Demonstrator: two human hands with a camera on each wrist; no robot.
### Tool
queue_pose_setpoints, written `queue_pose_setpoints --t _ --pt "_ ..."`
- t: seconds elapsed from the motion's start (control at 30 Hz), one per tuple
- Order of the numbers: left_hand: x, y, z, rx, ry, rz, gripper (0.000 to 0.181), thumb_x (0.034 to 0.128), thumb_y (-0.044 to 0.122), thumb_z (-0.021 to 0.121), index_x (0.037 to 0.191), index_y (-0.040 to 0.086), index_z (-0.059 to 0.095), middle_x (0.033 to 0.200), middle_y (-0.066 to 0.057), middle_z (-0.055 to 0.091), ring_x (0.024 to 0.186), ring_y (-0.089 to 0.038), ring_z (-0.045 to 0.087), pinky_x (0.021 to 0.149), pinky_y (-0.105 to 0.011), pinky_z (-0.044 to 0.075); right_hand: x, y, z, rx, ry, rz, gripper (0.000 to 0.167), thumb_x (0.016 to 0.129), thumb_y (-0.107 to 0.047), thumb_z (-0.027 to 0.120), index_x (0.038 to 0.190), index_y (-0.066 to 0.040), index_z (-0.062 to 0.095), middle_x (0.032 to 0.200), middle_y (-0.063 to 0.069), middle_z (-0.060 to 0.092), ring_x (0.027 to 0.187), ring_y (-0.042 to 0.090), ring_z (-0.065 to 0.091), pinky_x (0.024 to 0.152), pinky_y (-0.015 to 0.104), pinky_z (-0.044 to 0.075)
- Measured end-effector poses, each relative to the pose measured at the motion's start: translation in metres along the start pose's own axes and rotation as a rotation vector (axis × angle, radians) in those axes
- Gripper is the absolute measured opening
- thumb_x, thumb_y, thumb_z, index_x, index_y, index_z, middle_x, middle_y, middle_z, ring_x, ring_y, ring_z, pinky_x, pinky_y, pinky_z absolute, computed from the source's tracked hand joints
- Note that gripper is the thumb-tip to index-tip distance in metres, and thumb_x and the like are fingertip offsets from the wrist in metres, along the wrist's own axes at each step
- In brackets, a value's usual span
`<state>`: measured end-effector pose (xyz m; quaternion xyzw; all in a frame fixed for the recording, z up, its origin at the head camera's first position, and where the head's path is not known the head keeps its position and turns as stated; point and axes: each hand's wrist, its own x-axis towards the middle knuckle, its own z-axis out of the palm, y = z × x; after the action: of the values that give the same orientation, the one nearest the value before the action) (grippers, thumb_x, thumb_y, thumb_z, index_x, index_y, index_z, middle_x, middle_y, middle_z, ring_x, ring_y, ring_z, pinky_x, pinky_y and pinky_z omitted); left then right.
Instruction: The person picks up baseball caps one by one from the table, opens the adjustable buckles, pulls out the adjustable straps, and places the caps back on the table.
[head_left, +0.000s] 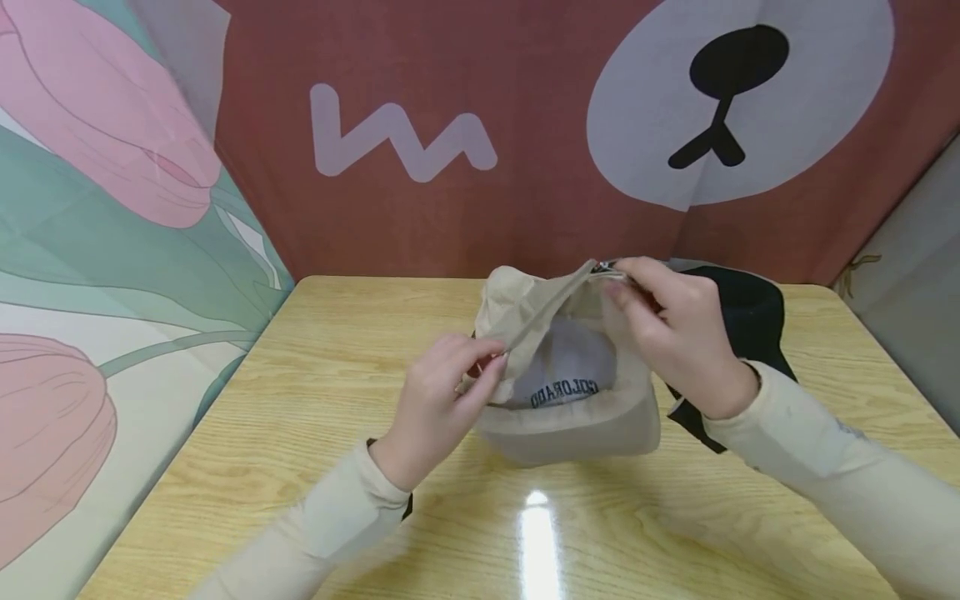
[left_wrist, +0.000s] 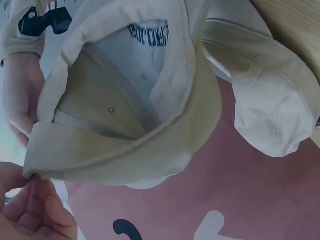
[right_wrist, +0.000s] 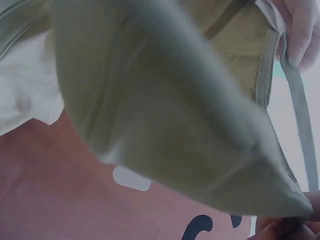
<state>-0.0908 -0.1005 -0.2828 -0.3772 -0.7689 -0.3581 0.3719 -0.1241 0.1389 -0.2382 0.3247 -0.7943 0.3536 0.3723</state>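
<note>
Both hands hold up a beige baseball cap (head_left: 567, 427) above the table, its inside turned toward me. Lettering reading COLORADO shows reversed through the inner front panel. My left hand (head_left: 442, 400) pinches the cap's back edge on the left between thumb and fingers. The right hand (head_left: 678, 333) pinches the edge higher up on the right. A narrow strap (right_wrist: 300, 125) runs between the two hands in the right wrist view. Behind the held cap is a second, cream cap (left_wrist: 275, 112), partly covered in the head view. Beside my right hand lies a black hat (head_left: 750, 321).
The wooden table (head_left: 337, 358) has a bright light reflection near its front. A brown cloth wall (head_left: 540, 167) with a cartoon face stands at its back edge. On the left hangs a flower-printed cloth (head_left: 150, 292).
</note>
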Motion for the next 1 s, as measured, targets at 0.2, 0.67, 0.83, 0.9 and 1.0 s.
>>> queue_pose_setpoints --t 0.2,0.67,0.83,0.9,1.0 --pt "-0.004 -0.001 0.004 0.063 0.018 0.173 0.008 0.0917 0.005 0.066 0.092 -0.001 0.071 0.082 -0.007 0.065 0.069 -0.02 0.056 0.06 -0.026 0.047 0.003 -0.001 -0.001 0.034 0.011 0.06 0.01 0.084 0.011 0.066 0.093 0.006 0.067 0.062 0.004 0.051 0.052 0.003 0.036 0.05 0.018 0.03" --pt "-0.011 0.0 0.02 0.331 -0.044 0.446 0.013 0.0833 0.003 0.07 0.087 0.014 0.077 0.087 -0.002 0.063 0.076 -0.016 0.058 0.07 -0.02 0.049 0.004 -0.005 -0.002 0.074 0.004 0.084 0.011 0.085 0.011 0.066 0.093 0.005 0.069 0.06 0.0 0.046 0.051 0.003 0.035 0.049 0.019 0.029" --pt "-0.013 0.0 0.021 0.315 -0.042 0.404 0.013 0.0839 0.005 0.07 0.089 0.015 0.076 0.089 -0.004 0.063 0.078 -0.018 0.058 0.069 -0.021 0.05 0.004 -0.005 -0.003 0.078 0.022 0.067 0.013 0.083 0.013 0.066 0.092 0.004 0.069 0.059 -0.001 0.045 0.051 0.002 0.034 0.05 0.019 0.029" --pt "-0.014 0.0 0.021 0.306 -0.049 0.388 0.012 0.0821 0.006 0.074 0.091 0.014 0.075 0.091 -0.004 0.063 0.078 -0.019 0.058 0.068 -0.022 0.05 0.004 -0.004 -0.002 0.08 0.028 0.062 0.014 0.082 0.014 0.067 0.092 0.004 0.07 0.059 0.0 0.045 0.052 0.002 0.034 0.05 0.019 0.028" --pt "-0.016 -0.001 0.021 0.306 -0.057 0.366 0.016 0.0804 0.009 0.079 0.095 0.012 0.074 0.094 -0.005 0.063 0.08 -0.019 0.059 0.068 -0.023 0.049 0.004 -0.003 -0.003 0.082 0.031 0.063 0.014 0.083 0.014 0.066 0.092 0.004 0.07 0.06 0.0 0.046 0.053 0.003 0.034 0.051 0.019 0.028"
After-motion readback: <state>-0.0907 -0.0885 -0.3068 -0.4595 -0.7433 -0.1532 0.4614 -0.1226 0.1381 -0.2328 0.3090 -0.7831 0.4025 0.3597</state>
